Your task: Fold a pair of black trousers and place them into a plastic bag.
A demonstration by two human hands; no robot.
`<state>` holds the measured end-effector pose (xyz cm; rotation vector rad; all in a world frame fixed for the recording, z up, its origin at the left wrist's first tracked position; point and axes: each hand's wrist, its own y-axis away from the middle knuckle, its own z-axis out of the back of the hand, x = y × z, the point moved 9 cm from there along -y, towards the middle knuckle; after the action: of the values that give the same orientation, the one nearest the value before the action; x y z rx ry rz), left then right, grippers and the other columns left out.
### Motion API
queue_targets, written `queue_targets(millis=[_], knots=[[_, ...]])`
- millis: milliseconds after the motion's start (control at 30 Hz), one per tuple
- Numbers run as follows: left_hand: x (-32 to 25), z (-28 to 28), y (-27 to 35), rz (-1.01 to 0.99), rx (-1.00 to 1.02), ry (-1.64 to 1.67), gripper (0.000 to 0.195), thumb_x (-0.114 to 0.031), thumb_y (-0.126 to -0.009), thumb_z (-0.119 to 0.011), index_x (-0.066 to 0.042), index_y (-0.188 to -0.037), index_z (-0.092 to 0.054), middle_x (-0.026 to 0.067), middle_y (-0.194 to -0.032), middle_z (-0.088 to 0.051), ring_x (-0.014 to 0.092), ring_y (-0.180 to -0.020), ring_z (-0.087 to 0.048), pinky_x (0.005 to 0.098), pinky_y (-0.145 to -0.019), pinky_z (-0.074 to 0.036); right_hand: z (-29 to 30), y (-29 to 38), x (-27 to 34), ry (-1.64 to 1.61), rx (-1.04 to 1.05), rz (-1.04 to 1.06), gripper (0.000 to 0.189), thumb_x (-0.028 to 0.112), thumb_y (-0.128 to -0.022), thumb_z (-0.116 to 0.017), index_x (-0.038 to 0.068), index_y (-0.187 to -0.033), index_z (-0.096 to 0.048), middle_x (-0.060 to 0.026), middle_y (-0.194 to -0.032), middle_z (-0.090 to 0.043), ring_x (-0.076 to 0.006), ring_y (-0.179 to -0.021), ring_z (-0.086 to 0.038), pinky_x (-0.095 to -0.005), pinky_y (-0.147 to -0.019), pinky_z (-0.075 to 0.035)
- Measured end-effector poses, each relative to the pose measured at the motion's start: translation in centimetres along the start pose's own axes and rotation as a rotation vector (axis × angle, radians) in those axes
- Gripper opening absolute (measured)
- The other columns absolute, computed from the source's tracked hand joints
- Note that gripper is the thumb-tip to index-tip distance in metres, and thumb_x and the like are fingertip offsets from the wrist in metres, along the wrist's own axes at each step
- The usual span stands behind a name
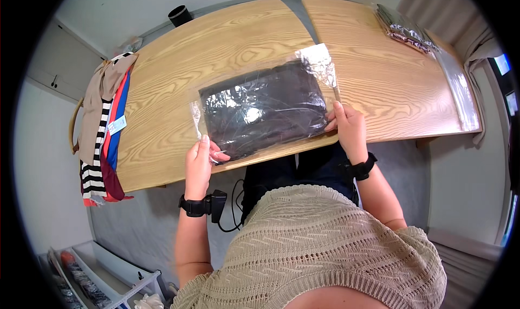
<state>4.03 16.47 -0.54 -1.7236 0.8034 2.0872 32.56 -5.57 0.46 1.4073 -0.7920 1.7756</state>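
Note:
A folded dark garment (268, 105) lies flat inside a clear plastic bag (319, 61), at the front edge of the wooden table (170, 105). My left hand (201, 158) pinches the bag's near left corner between thumb and fingers. At the near right corner, my right hand (347, 124) grips the bag's edge, thumb on top. Loose, shiny plastic sticks out past the garment on the left and at the far right. Both wrists wear black straps, and a black device sits on the left one.
Several garments (103, 134), one with a tag, hang over the table's left end. On a second wooden table (390, 85), bagged garments (406, 28) and a stack of clear bags (457, 91) lie at the right. A black bin (180, 16) stands behind. Low at left is a divided container (118, 276).

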Motion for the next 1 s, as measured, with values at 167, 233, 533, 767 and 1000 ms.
queue_targets(millis=[167, 233, 533, 767, 1000], knots=[[1.6, -0.1, -1.0, 0.064, -0.036, 0.089, 0.036, -0.032, -0.099, -0.041, -0.004, -0.081, -0.052, 0.0058, -0.059, -0.058, 0.017, -0.055, -0.062, 0.0250, -0.054, -0.043, 0.2, 0.4, 0.4, 0.069, -0.114, -0.049, 0.034, 0.024, -0.095, -0.052, -0.005, -0.083, -0.064, -0.0094, -0.069, -0.062, -0.0125, -0.047, -0.057, -0.0251, -0.046, -0.044], [1.7, -0.2, -1.4, 0.070, -0.037, 0.133, 0.034, -0.031, -0.099, -0.042, -0.004, -0.081, -0.052, 0.0049, -0.057, -0.056, 0.017, -0.053, -0.061, 0.0254, -0.052, -0.043, 0.5, 0.3, 0.2, 0.161, -0.150, -0.076, 0.028, 0.021, -0.094, -0.053, -0.005, -0.092, -0.064, -0.0076, -0.067, -0.061, -0.0121, -0.046, -0.055, -0.0256, -0.045, -0.043], [1.8, -0.1, -1.2, 0.154, -0.033, 0.126, 0.030, -0.028, -0.099, -0.042, -0.003, -0.084, -0.051, 0.0056, -0.057, -0.055, 0.017, -0.052, -0.061, 0.0255, -0.051, -0.046, 1.3, 2.9, 6.6, 0.283, -0.349, 0.312, 0.018, 0.008, -0.088, -0.054, 0.002, -0.104, -0.059, -0.0112, -0.082, -0.061, -0.0206, -0.075, -0.058, -0.0320, -0.069, -0.046], [1.4, -0.4, -1.5, 0.083, -0.022, 0.102, 0.031, -0.026, -0.099, -0.043, -0.004, -0.079, -0.050, 0.0053, -0.059, -0.056, 0.015, -0.050, -0.059, 0.0248, -0.051, -0.045, -14.1, 6.3, 10.3, 0.933, 0.141, 0.815, 0.043, 0.027, -0.084, -0.060, 0.013, -0.124, -0.053, -0.0121, -0.133, -0.048, -0.0268, -0.127, -0.040, -0.0479, -0.104, -0.029], [-0.9, 2.6, 0.8, -0.065, -0.327, 0.145, 0.017, -0.020, -0.098, -0.044, -0.005, -0.096, -0.052, 0.0064, -0.094, -0.062, 0.015, -0.074, -0.061, 0.0251, -0.066, -0.046, -13.9, 3.8, 8.3, 0.971, 0.130, 0.754, 0.045, 0.033, -0.088, -0.055, 0.017, -0.130, -0.049, -0.0094, -0.138, -0.045, -0.0264, -0.130, -0.037, -0.0483, -0.105, -0.028]])
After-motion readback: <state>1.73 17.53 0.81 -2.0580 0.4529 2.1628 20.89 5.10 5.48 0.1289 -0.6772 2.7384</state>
